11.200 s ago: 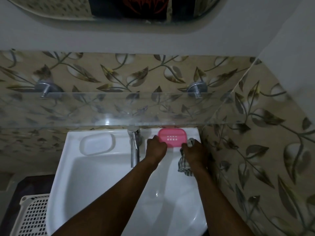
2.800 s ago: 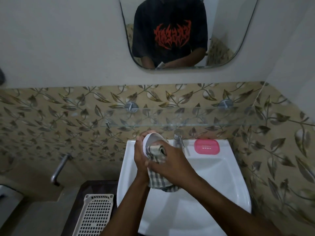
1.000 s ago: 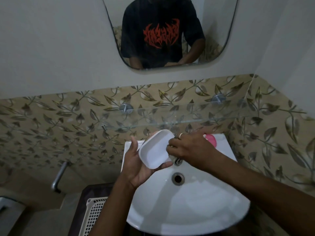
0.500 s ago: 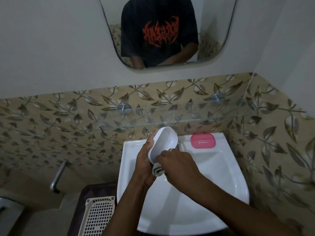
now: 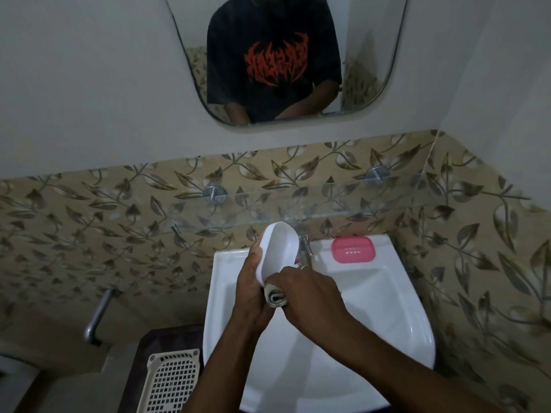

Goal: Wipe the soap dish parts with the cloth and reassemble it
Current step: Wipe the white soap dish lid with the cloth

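Observation:
My left hand (image 5: 252, 289) holds the white soap dish base (image 5: 278, 250) tilted on edge above the sink, its hollow facing right. My right hand (image 5: 307, 295) grips a bunched checked cloth (image 5: 275, 296) pressed against the base's lower end. The pink perforated soap dish insert (image 5: 352, 249) lies flat on the sink's back ledge, to the right of the tap, apart from both hands.
White sink (image 5: 387, 308) below the hands, chrome tap (image 5: 305, 251) just behind the base. A glass shelf (image 5: 238, 213) runs along the leaf-patterned tiles above. A cream perforated basket (image 5: 171, 381) stands at lower left. A mirror (image 5: 283, 55) hangs above.
Over the last second my right hand came back from the pink insert to the white base, and the base tipped up on edge. The cloth now rubs its lower end.

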Demonstrator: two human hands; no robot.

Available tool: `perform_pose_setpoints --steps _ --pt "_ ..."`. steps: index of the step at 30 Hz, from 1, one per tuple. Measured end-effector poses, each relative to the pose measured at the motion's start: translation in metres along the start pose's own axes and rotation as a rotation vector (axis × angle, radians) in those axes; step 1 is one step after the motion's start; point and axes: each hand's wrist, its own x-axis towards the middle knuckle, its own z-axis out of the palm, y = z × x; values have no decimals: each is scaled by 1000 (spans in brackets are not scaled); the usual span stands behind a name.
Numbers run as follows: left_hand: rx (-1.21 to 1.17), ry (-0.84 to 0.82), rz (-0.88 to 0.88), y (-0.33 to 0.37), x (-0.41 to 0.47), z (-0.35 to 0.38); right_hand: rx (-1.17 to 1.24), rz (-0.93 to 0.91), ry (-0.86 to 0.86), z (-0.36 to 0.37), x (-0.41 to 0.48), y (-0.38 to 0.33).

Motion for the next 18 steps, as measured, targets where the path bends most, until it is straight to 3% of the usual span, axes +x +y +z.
perform_pose_setpoints --steps 2,5,10,14,18 --pt "-30 34 10 -4 -1 0 80 28 -24 1 3 -3" --pt "18 21 58 -10 1 -2 509 196 0 0 9 -5" --pt "123 -156 273 -5 4 -11 1077 379 -18 2 5 5" --pt "-192 -246 11 15 -1 -8 1378 321 -100 -6 -5 19" --pt "-201 -162 -50 21 1 -4 1286 249 -117 -1 -10 32"
